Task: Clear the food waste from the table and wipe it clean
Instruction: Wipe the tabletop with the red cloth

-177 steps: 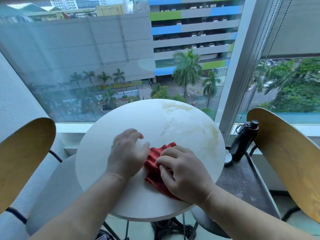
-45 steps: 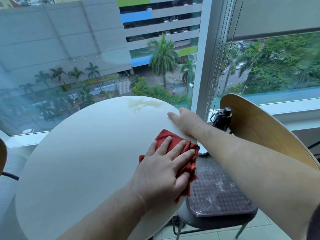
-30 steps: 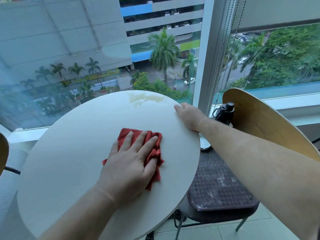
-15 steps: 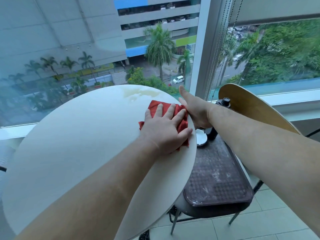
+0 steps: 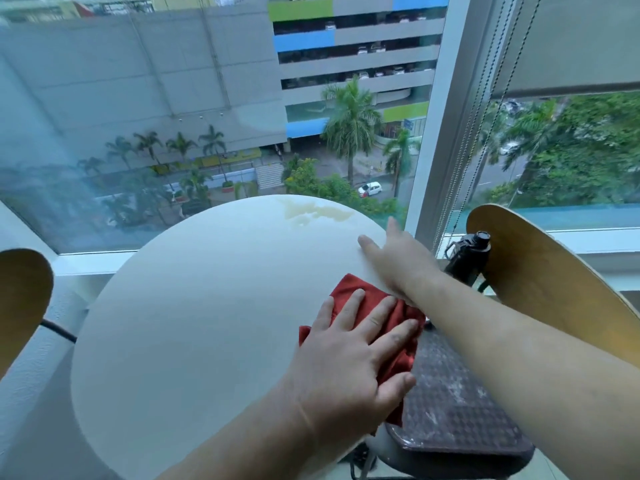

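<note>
Cloth point(image 5: 349, 289), red and crumpled, lies at the right edge of the round white surface point(image 5: 207, 306), partly hanging over the rim. The left hand point(image 5: 346, 372) presses it flat, fingers point(image 5: 378, 316) straight and spread. The right hand point(image 5: 398, 259) rests on the rim just beyond, fingers extended, holding nothing. A yellowish stain point(image 5: 313, 212) sits at the far edge. A dark tray point(image 5: 453, 403) lies lower, at the right.

Left hand point(image 5: 349, 368) and right hand point(image 5: 398, 258), both bare
Left forearm point(image 5: 242, 438) and right forearm point(image 5: 502, 341) run uncovered to the frame's edge; the fingernails are short and plain.
</note>
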Available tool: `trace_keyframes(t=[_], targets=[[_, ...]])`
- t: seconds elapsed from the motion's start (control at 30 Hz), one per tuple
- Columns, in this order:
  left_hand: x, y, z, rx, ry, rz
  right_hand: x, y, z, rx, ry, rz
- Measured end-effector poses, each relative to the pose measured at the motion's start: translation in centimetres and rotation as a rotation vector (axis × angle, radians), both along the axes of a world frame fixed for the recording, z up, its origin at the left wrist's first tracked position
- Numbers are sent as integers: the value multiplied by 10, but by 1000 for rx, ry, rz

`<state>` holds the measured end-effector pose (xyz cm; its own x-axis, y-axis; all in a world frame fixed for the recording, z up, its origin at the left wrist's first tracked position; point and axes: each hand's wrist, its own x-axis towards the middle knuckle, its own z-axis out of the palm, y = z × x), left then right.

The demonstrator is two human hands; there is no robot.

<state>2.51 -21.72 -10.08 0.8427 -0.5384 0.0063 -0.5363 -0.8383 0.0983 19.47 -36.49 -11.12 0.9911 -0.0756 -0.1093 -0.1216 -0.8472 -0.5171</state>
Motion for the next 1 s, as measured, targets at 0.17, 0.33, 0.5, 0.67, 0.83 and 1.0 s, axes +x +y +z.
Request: trace_keyframes(t=[0.17, 0.33, 0.5, 0.67, 0.83, 1.0], targets=[[-23, 21, -7, -54, -35, 87, -11, 2, 2, -107, -228, 216], [-29, 41, -10, -67, -9, 266, -18, 1, 1, -159, -167, 290], [-13, 56, 1, 3, 42, 493, -20, -1, 0, -104, -49, 190], [30, 67, 4, 31, 88, 594, -13, -5, -1, -60, 10, 90], [90, 70, 2, 56, 70, 553, -9, -5, -3, -57, 9, 24], [117, 61, 2, 72, 70, 430, -10, -1, -1, -72, 15, -35]])
